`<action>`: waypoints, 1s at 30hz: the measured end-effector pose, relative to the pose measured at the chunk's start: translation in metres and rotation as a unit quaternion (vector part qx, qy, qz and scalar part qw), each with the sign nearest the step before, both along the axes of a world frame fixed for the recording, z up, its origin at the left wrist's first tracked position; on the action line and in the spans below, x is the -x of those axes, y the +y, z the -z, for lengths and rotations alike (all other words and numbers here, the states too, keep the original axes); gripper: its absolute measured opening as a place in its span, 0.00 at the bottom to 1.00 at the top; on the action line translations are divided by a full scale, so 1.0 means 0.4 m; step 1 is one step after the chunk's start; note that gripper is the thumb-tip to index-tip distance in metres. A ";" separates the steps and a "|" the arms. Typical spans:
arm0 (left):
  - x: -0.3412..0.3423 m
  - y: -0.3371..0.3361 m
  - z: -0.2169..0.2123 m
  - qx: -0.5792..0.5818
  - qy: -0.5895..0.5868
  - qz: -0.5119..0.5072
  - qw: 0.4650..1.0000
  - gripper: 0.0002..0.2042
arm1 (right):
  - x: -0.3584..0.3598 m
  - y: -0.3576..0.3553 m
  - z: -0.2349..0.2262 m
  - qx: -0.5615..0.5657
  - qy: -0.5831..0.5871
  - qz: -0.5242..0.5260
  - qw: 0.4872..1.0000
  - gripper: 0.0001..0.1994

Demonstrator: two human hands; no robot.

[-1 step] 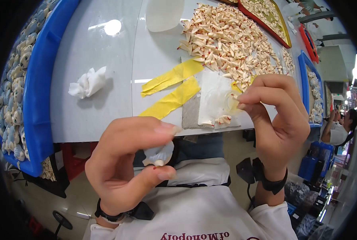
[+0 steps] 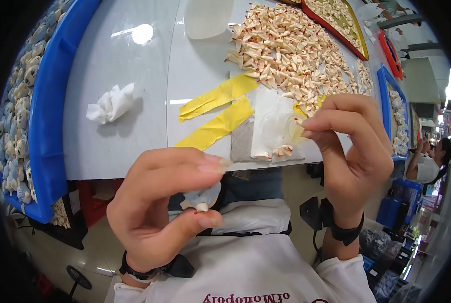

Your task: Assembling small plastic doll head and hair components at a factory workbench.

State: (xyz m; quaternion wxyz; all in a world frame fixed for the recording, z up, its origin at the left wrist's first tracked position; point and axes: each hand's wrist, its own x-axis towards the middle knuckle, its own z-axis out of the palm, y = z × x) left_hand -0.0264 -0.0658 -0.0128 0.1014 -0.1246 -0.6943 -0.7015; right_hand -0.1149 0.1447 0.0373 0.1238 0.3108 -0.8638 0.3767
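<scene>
The left hand (image 2: 160, 212) is raised below the near edge of the white table (image 2: 134, 55), its thumb and forefinger closed in a pinch on a small pale figurine piece (image 2: 201, 198). The piece sits between the thumb tip below and the forefinger above, with its bluish-white body toward the table and a small cream nub pointing down toward the thumb; its long axis cannot be told for sure, since the fingers hide much of it. The right hand (image 2: 352, 151) is held higher, over the table's near edge, its thumb and forefinger pressed together at the tips on something too small to make out, with the other fingers curled above them. Just beside those fingertips, on the table, lies a clear plastic sheet (image 2: 273, 126) on a grey pad, and two strips of yellow tape (image 2: 215, 113) run slantwise to its left. Farther back on the table spreads a heap of small cream-and-red pieces (image 2: 286, 50). A crumpled white tissue (image 2: 112, 103) lies well left of the tape, near a blue tray (image 2: 46, 126) filled with small blue-and-white figurines.
</scene>
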 end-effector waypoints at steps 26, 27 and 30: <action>-0.011 0.060 -0.027 -0.232 -0.136 -0.024 0.963 0.23 | -0.065 -0.024 0.003 0.143 -0.078 -0.059 0.985 0.08; -0.014 0.063 -0.030 -0.233 -0.164 -0.063 0.957 0.24 | -0.070 -0.026 0.006 0.145 -0.078 -0.058 0.985 0.08; -0.011 0.053 0.000 -0.178 -0.084 -0.077 0.978 0.24 | -0.080 -0.030 0.010 0.162 -0.125 -0.036 0.978 0.07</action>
